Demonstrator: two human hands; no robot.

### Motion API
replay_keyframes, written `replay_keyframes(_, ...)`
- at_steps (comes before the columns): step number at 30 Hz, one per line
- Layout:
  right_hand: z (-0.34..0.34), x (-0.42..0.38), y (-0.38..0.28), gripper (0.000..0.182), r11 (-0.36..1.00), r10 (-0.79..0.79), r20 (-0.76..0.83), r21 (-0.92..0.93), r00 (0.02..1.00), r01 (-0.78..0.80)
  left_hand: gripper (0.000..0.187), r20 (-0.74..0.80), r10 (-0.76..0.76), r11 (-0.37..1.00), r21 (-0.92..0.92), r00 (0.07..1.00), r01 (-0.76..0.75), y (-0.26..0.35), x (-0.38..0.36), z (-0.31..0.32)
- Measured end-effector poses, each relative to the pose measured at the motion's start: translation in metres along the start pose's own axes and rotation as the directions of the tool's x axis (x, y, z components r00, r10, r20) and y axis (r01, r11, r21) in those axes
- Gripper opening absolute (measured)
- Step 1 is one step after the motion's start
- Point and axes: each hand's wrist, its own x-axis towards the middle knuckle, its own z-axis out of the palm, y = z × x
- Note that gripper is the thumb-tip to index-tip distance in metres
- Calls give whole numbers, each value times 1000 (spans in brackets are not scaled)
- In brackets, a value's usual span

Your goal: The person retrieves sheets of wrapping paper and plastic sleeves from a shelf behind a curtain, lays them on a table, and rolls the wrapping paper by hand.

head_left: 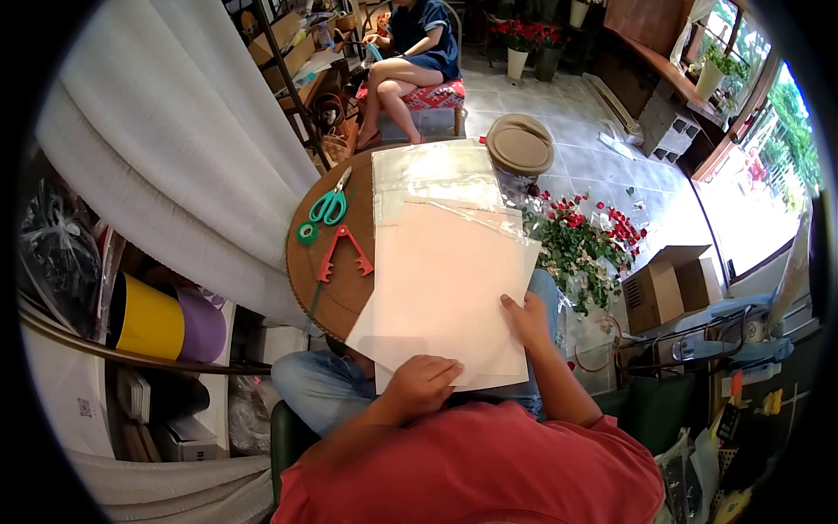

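Observation:
Pale pink wrapping paper (pixel 449 288) in overlapping sheets lies across the round brown table (pixel 305 279) and my lap. My right hand (pixel 528 321) grips its right edge, thumb on top and the other fingers underneath. At the lower edge, my left hand (pixel 425 384) rests with bent fingers pressed together on the paper; its thumb is hidden. A shiny clear plastic sleeve (pixel 432 170) lies at the far end of the sheets. To their left are teal-handled scissors (pixel 330 205), a roll of green tape (pixel 307 232) and a red plier-like tool (pixel 343 251).
Red roses (pixel 580 231) stand right of the table, near a cardboard box (pixel 670 288). Beyond the table are a round tan stool (pixel 520 145) and a seated person (pixel 415 65). A white curtain (pixel 166 131) hangs at left, above shelves with yellow and purple rolls (pixel 153 316).

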Motion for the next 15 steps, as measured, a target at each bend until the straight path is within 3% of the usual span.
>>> replay_keyframes(2, -2, 9, 22, 25, 1000, -2, 28, -8, 1000, 2, 35, -9, -24, 1000, 11, 1000, 24, 11, 10, 14)
replay_keyframes(5, -3, 10, 22, 24, 999, 16, 78, -50, 997, -12, 30, 21, 10, 979, -202, 1000, -6, 18, 19, 27)
replay_keyframes(7, -7, 11, 28, 24, 996, 39, 97, -87, 995, -31, 32, 10, -12, 973, -230, 1000, 14, 14, 18, 18)
replay_keyframes(8, -11, 17, 42, 24, 998, -34, 98, -47, 995, 39, 35, 6, -26, 966, -256, 1000, 27, 9, 15, 12)
replay_keyframes(9, -13, 20, 50, 24, 994, -107, 95, -5, 990, 108, 40, -132, 44, 994, -92, 990, -57, -10, 4, 15)
replay_keyframes(10, -16, 15, 37, 24, 995, -102, 96, -4, 990, 103, 40, -147, -286, 944, -212, 947, 253, -10, 2, -1)
replay_keyframes(11, -21, 9, 23, 23, 993, -74, 112, 96, 991, 63, 29, -338, -417, 909, -129, 844, 397, -20, 1, -8)
replay_keyframes(13, -27, 8, 18, 22, 980, -29, 107, 201, 994, 7, 33, -471, -505, 813, 20, 723, 582, -33, -19, -30)
replay_keyframes(14, -28, 7, 23, 22, 979, -30, 106, 205, 994, 7, 33, -470, -503, 815, 24, 725, 580, -39, -34, -27)
replay_keyframes(15, -27, 3, 17, 23, 962, -7, 72, 273, 997, -13, 34, -472, -702, 699, -311, 534, 644, -45, -57, -14)
